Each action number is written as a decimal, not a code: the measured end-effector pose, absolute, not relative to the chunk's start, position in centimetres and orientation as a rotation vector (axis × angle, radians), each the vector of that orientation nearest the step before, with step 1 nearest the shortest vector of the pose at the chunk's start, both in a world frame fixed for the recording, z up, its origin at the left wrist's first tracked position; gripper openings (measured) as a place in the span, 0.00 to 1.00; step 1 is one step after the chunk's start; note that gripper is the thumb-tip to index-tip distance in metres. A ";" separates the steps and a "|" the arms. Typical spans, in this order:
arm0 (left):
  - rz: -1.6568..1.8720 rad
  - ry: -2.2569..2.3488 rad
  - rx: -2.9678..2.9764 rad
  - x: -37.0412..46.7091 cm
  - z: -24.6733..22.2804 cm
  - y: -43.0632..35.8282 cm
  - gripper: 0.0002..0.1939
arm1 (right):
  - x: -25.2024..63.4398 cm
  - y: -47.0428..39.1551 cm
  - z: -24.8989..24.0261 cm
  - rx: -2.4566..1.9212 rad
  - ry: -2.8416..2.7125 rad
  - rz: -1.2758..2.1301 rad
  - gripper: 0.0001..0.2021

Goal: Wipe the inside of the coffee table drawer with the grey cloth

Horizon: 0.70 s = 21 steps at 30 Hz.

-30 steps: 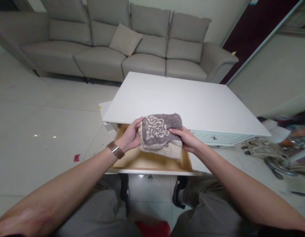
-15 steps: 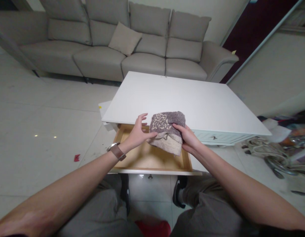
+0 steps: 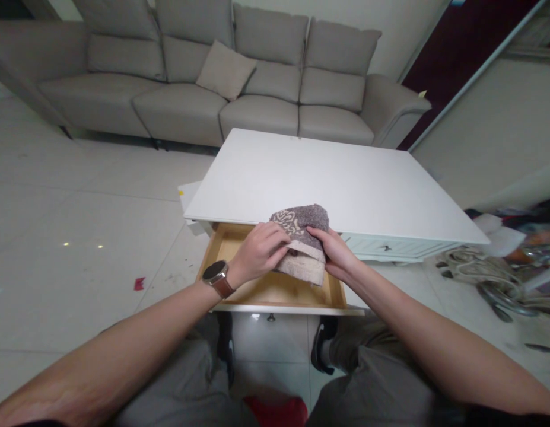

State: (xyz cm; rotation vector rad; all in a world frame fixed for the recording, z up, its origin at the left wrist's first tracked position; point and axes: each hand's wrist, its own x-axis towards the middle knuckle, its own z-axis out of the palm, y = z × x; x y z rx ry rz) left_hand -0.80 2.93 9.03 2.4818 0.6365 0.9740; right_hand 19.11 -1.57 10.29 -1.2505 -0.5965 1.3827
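Observation:
A folded towel (image 3: 308, 222), grey-purple with a cream floral pattern and a pale underside, is held up over the open wooden drawer (image 3: 275, 293). My right hand (image 3: 337, 252) grips its right side, thumb on top and the fingers underneath out of sight. At the towel's left edge, my left hand (image 3: 263, 249) has its fingers curled in and pinches the fabric by a fold. A gap shows between the towel's layers near those fingertips. On my left wrist is a watch (image 3: 216, 276) with a brown strap.
The white coffee table (image 3: 319, 172) spreads out beyond the drawer, with a grey sofa (image 3: 257, 112) and cushion (image 3: 225, 69) behind it. Clutter lies at the right around a metal-framed object (image 3: 506, 296). A red scrap (image 3: 139, 283) is on the tiled floor.
My left hand has gone from spread fingers beside the towel to curled fingers pinching its edge. The towel has tilted and shifted slightly, and a layer is lifted along its front fold.

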 end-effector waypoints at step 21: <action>0.537 0.611 0.744 -0.7 7.1 3.6 0.23 | 20.1 -2.2 10.8 -1.209 -0.830 1.399 0.19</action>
